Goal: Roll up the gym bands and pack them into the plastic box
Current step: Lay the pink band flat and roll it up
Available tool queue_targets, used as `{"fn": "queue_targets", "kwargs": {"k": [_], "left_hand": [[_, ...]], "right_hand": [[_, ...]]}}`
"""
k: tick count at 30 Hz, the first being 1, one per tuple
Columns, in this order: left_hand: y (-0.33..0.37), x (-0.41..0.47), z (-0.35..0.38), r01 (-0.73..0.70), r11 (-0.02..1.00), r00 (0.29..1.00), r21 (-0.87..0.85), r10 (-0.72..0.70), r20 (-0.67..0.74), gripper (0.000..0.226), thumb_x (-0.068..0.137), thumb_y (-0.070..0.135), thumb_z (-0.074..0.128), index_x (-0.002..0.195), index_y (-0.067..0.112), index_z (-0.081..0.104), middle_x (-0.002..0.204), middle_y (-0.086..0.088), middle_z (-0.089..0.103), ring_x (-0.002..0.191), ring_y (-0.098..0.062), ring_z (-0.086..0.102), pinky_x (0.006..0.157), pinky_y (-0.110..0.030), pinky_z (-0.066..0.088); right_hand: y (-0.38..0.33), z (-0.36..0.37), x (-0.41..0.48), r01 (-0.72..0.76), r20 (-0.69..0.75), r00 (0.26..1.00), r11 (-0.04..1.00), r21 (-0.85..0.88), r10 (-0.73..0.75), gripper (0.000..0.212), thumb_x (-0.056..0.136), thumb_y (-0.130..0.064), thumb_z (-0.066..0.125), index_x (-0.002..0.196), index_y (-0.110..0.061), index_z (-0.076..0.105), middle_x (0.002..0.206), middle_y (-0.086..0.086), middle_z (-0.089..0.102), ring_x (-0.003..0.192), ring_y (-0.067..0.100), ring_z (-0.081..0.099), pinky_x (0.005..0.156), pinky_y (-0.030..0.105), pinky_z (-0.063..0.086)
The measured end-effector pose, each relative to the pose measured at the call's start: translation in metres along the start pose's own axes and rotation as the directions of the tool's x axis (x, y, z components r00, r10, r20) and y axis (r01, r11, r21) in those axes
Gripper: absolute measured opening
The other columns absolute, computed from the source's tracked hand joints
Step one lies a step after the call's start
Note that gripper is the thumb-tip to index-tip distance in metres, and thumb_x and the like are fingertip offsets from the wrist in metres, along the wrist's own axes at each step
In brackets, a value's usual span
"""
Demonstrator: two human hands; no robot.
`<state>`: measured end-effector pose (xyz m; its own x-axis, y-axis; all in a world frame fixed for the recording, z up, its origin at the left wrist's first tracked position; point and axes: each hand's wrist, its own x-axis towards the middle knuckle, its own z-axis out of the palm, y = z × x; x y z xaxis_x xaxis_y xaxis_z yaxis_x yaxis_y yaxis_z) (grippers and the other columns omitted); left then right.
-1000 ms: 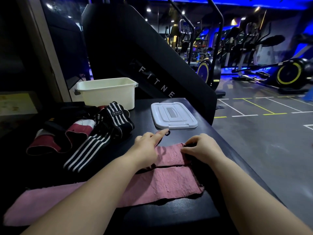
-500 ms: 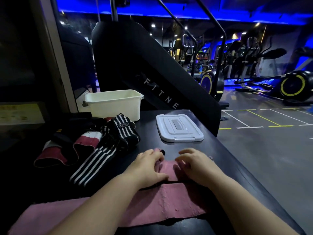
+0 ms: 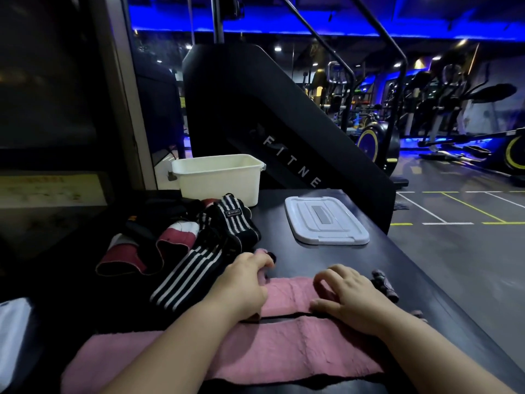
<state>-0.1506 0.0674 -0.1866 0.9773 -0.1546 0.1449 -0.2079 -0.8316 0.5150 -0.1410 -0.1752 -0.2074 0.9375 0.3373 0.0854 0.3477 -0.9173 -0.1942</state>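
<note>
A: Where's the pink band (image 3: 287, 291) rn?
B: Flat on the desk (image 3: 309, 258), near its front edge. It's doubled over, two strips side by side w/ a dark gap btwn, tail trailing off left. Not rolled, not in the box.
A: Grips?
B: On the left grip (image 3: 244, 282) the fingers curl over the band's far end, grasping it. The right grip (image 3: 350, 294) sits on the band w/ arched fingers, thumb at the gap. Pinching or just pressing, can't tell.
A: What could go wrong?
B: Imo the roll starts crooked. The two strips aren't lined up, so it'd cone out and prob sit badly in the box. The fabric looks soft + stretchy, so a loose start could spring open once let go. The tail lies by the desk edge, and a tug might drag it off. The striped band (image 3: 196, 268) lies just beside the left grip and could get caught in the roll.
A: Box?
B: The cream plastic box (image 3: 218, 180) is at the back of the desk, open, inside not visible. Its lid (image 3: 326, 220) lies flat to the right, apart. Reaching over the pile of wraps (image 3: 170, 240) could snag them.
A: Any text?
B: The striped band's tag (image 3: 233, 212) reads "SPORT" w/ a star. The black machine (image 3: 255, 123) behind shows "FITNE", rest hidden. The yellowish sign (image 3: 48, 186) far left is too dim to read.
</note>
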Motion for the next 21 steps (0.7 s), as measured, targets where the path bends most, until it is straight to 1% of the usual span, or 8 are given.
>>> {"fn": "queue_targets", "kwargs": {"k": [2, 4, 7, 9, 13, 16, 18, 21], "left_hand": [[-0.010, -0.002, -0.005, -0.006, 1.000, 1.000, 0.002, 0.006, -0.005, 0.036, 0.088, 0.014, 0.054, 0.120, 0.030, 0.059, 0.127, 0.004, 0.049, 0.120, -0.015, 0.052, 0.102, -0.030, 0.041], [-0.016, -0.006, -0.007, -0.019, 1.000, 1.000, -0.011, 0.019, 0.025, 0.032, 0.092, 0.016, 0.053, 0.120, 0.030, 0.061, 0.129, 0.006, 0.047, 0.122, -0.012, 0.051, 0.104, -0.026, 0.039], [-0.015, -0.012, -0.005, -0.040, 0.998, 0.998, 0.045, 0.038, 0.047, 0.031, 0.093, 0.020, 0.048, 0.116, 0.036, 0.062, 0.133, 0.012, 0.046, 0.122, -0.018, 0.048, 0.106, -0.030, 0.038], [-0.015, -0.015, -0.004, -0.025, 0.997, 0.998, 0.076, 0.021, 0.054, 0.032, 0.094, 0.021, 0.044, 0.114, 0.037, 0.063, 0.135, 0.014, 0.045, 0.124, -0.021, 0.042, 0.108, -0.032, 0.034], [-0.018, -0.015, -0.001, 0.023, 0.999, 0.997, 0.043, -0.027, 0.076, 0.023, 0.094, 0.041, 0.048, 0.111, 0.040, 0.063, 0.134, 0.016, 0.043, 0.125, -0.019, 0.035, 0.109, -0.033, 0.030], [-0.019, -0.016, 0.001, 0.012, 0.994, 0.997, 0.108, -0.019, 0.073, 0.026, 0.089, 0.048, 0.056, 0.113, 0.040, 0.060, 0.134, 0.015, 0.041, 0.122, -0.020, 0.036, 0.107, -0.032, 0.033], [-0.021, -0.017, 0.000, 0.018, 0.994, 0.998, 0.107, -0.024, 0.058, 0.025, 0.087, 0.042, 0.056, 0.112, 0.041, 0.059, 0.132, 0.016, 0.042, 0.120, -0.020, 0.039, 0.105, -0.032, 0.035], [-0.028, -0.016, -0.004, 0.024, 0.996, 0.998, 0.088, -0.029, 0.059, 0.026, 0.084, 0.037, 0.056, 0.109, 0.044, 0.060, 0.126, 0.017, 0.045, 0.117, -0.018, 0.045, 0.104, -0.034, 0.039]], "right_hand": [[-0.003, -0.002, 0.000, -0.005, 0.020, 1.000, 1.000, -0.008, 0.006, 0.110, 0.044, -0.103, 0.000, 0.122, -0.040, 0.046, 0.127, -0.016, 0.042, 0.125, 0.010, 0.039, 0.102, 0.029, 0.032], [-0.008, -0.007, 0.000, -0.017, 0.077, 0.997, 1.000, -0.007, 0.017, 0.092, 0.059, -0.099, 0.021, 0.123, -0.038, 0.045, 0.136, -0.017, 0.040, 0.131, 0.011, 0.035, 0.106, 0.031, 0.030], [-0.019, -0.019, 0.004, -0.073, 0.171, 0.983, 0.997, 0.002, 0.072, 0.053, 0.083, -0.064, 0.056, 0.123, -0.031, 0.046, 0.148, -0.011, 0.035, 0.138, 0.014, 0.030, 0.110, 0.032, 0.029], [-0.030, -0.025, 0.007, -0.094, 0.196, 0.975, 0.995, -0.044, 0.101, 0.047, 0.086, -0.057, 0.054, 0.120, -0.026, 0.050, 0.142, -0.005, 0.042, 0.134, 0.017, 0.034, 0.109, 0.034, 0.029], [-0.053, -0.023, 0.016, -0.053, 0.029, 0.998, 0.994, -0.099, 0.056, 0.050, 0.092, -0.059, 0.043, 0.121, -0.020, 0.053, 0.132, 0.000, 0.049, 0.125, 0.020, 0.042, 0.110, 0.037, 0.027], [-0.064, -0.007, 0.014, 0.051, 0.099, 0.994, 0.998, -0.031, -0.048, 0.052, 0.100, -0.046, 0.039, 0.148, -0.031, 0.030, 0.158, -0.002, 0.026, 0.144, 0.019, 0.024, 0.117, 0.035, 0.020], [-0.063, 0.004, 0.013, 0.082, 0.178, 0.982, 0.995, -0.060, -0.070, 0.052, 0.103, -0.041, 0.031, 0.153, -0.035, 0.018, 0.163, -0.004, 0.012, 0.150, 0.015, 0.008, 0.121, 0.037, 0.009], [-0.060, 0.009, 0.014, 0.062, 0.199, 0.979, 0.995, -0.072, -0.047, 0.052, 0.104, -0.043, 0.025, 0.154, -0.035, 0.011, 0.163, -0.006, 0.006, 0.150, 0.013, 0.002, 0.122, 0.038, 0.003]]}}
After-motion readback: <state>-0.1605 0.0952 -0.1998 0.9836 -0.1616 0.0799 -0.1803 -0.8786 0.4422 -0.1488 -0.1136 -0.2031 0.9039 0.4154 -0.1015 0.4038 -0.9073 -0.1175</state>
